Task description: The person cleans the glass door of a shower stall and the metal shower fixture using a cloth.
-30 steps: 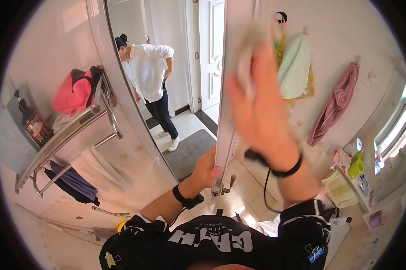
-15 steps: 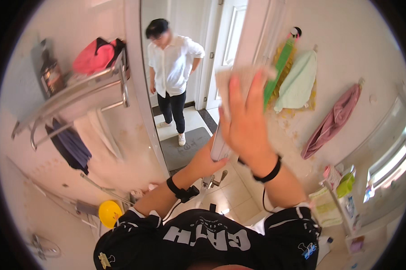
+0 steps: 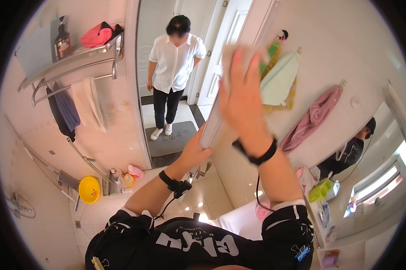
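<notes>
My right hand (image 3: 242,96) is raised, palm turned to the white door (image 3: 215,121), its fingers spread over a pale beige cloth (image 3: 246,50). The cloth lies between those fingers and the upper part of the door; it and the fingertips are blurred. Lower down, my left hand (image 3: 195,150) grips the door's edge, with part of its fingers hidden behind it. Close to the right fingertips, a mint-green towel (image 3: 280,81) and a green and yellow item (image 3: 271,53) hang on the wall.
Beyond the doorway a person in a white shirt (image 3: 172,63) stands on a grey mat (image 3: 178,140). A metal towel rack (image 3: 79,69) juts from the left wall. On the floor are a yellow basin (image 3: 89,190) and bottles (image 3: 135,172). A pink towel (image 3: 312,119) hangs at right.
My right hand and the cloth have shifted slightly up along the door. The left hand has moved a little left and up. The person in the doorway has shifted their feet.
</notes>
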Available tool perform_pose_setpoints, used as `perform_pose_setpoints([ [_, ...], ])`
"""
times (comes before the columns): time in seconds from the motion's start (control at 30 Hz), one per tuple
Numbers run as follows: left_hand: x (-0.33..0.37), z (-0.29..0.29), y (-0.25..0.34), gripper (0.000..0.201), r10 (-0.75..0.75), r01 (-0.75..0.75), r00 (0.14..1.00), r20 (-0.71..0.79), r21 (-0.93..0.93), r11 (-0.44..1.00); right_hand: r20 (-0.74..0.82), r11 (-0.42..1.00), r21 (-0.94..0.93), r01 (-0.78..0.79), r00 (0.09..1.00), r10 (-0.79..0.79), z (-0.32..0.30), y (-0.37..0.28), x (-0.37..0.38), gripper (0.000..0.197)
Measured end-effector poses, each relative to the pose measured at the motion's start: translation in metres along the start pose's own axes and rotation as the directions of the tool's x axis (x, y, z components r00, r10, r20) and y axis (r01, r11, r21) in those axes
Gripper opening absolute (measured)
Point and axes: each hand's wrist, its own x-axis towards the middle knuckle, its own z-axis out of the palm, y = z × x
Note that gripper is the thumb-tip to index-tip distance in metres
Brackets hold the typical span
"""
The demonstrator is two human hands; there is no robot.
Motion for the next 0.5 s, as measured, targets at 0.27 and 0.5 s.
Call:
perform_pose_setpoints([
  [0.27,-0.01,0.098,0.037,0.083,0.028,-0.026,0.998,-0.055,0.032,0.999,-0.268,0.997,0.067,-0.037,0.962,0.053,-0.1,0.035,0.061,0.054],
  [0.5,0.008,0.131,0.008,0.082,0.208,-0.215,0.972,-0.108,-0.057,0.975,0.109,0.926,0.173,-0.336,0.941,0.321,-0.087,0.027,-0.16,0.048],
])
